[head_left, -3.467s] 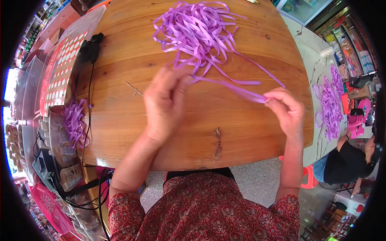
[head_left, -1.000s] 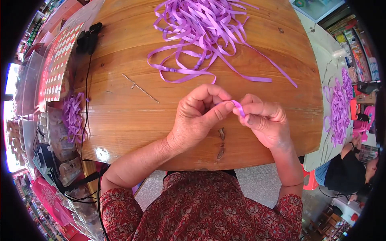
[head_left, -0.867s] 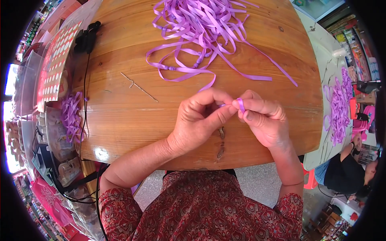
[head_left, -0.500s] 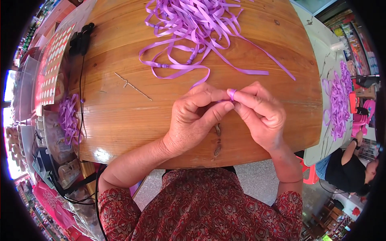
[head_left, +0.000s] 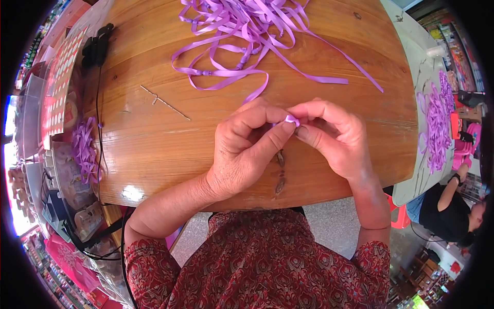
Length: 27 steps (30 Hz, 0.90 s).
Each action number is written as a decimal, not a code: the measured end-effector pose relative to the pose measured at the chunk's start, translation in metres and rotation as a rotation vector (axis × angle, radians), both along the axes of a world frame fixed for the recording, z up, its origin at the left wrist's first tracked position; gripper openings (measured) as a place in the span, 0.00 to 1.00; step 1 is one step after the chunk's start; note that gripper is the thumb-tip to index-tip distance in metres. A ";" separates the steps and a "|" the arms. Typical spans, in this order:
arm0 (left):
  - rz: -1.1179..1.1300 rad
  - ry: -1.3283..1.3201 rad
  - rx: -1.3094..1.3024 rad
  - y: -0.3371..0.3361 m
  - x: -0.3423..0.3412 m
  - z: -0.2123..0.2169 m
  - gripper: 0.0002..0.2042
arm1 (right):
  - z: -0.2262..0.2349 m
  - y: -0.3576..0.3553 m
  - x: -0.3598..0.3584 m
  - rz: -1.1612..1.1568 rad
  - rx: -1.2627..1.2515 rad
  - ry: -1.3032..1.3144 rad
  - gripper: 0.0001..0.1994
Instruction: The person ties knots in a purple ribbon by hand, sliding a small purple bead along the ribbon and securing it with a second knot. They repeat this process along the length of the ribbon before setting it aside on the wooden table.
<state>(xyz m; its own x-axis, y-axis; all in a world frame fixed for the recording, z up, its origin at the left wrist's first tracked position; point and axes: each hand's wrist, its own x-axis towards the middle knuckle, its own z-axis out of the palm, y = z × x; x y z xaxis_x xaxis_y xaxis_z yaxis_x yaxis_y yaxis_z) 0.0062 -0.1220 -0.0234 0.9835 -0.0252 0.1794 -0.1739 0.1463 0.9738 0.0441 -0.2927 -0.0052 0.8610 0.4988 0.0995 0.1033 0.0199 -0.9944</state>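
Between the fingertips of both hands is a small loop of shiny purple ribbon [head_left: 292,120]. My left hand [head_left: 247,139] pinches it between thumb and bent forefinger. From the other side, my right hand [head_left: 334,136] holds the loop with its thumb and forefinger. A length of the ribbon runs up behind my left hand toward a loose heap of purple ribbons [head_left: 247,31] at the far side of the table, several of them with small knots or beads. Fingers hide part of the loop. A thin twisted wire tool [head_left: 164,103] lies left of my hands.
The wooden table [head_left: 144,154] carries a black cable and clip [head_left: 98,46] at its left. More purple ribbon [head_left: 84,149] hangs by the left edge, beside a dotted red box [head_left: 62,82]. Another ribbon pile [head_left: 437,129] lies on a white table at right, near a person in black [head_left: 442,213].
The ribbon loop has come off my right forefinger and now shows as a small fold above my left thumb. My right forefinger has lifted. The view has shifted slightly.
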 end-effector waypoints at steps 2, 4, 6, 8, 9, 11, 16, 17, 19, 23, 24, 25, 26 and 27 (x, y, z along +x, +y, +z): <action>-0.019 0.108 0.036 0.004 -0.002 0.012 0.03 | 0.008 0.001 0.001 -0.016 -0.151 -0.237 0.12; -0.036 0.216 0.072 0.005 -0.003 0.013 0.03 | 0.008 0.001 0.001 -0.031 -0.301 -0.473 0.12; -0.015 0.046 0.224 0.006 -0.001 0.008 0.03 | 0.003 0.000 0.002 -0.117 -0.454 -0.979 0.13; -0.058 0.161 0.154 0.006 0.001 0.007 0.03 | 0.003 -0.001 0.004 -0.109 -0.454 -1.040 0.14; -0.100 0.271 0.083 0.006 0.002 0.008 0.03 | 0.003 -0.003 0.004 -0.101 -0.454 -1.105 0.15; -0.168 0.309 0.047 0.013 0.007 0.009 0.03 | 0.005 -0.005 0.007 -0.072 -0.430 -1.118 0.16; -0.273 0.457 -0.095 0.014 0.010 0.015 0.05 | 0.004 -0.010 0.014 -0.072 -0.352 -1.111 0.19; -0.268 0.444 -0.100 0.014 0.011 0.013 0.05 | 0.005 -0.010 0.015 -0.096 -0.353 -1.090 0.19; -0.264 0.432 -0.104 0.012 0.010 0.010 0.05 | 0.006 -0.010 0.018 -0.123 -0.356 -1.066 0.18; -0.156 0.401 -0.068 0.006 0.006 0.010 0.04 | 0.007 -0.013 0.015 -0.134 -0.285 -0.931 0.15; -0.136 0.419 -0.064 0.006 0.005 0.011 0.03 | 0.009 -0.013 0.014 -0.104 -0.263 -0.876 0.13; -0.132 0.419 -0.062 0.006 0.005 0.012 0.03 | 0.010 -0.013 0.013 -0.074 -0.240 -0.820 0.12; -0.124 0.413 -0.079 0.004 0.005 0.013 0.03 | 0.010 -0.013 0.013 -0.075 -0.241 -0.820 0.12; -0.117 0.407 -0.096 0.003 0.004 0.014 0.03 | 0.011 -0.012 0.012 -0.071 -0.250 -0.798 0.12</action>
<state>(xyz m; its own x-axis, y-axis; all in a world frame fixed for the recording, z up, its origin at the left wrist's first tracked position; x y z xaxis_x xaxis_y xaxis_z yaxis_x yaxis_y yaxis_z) 0.0105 -0.1188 -0.0093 0.9661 -0.1429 -0.2152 0.2444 0.2359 0.9406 0.0562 -0.3047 0.0055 0.6094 0.5342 0.5859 0.7704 -0.2243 -0.5968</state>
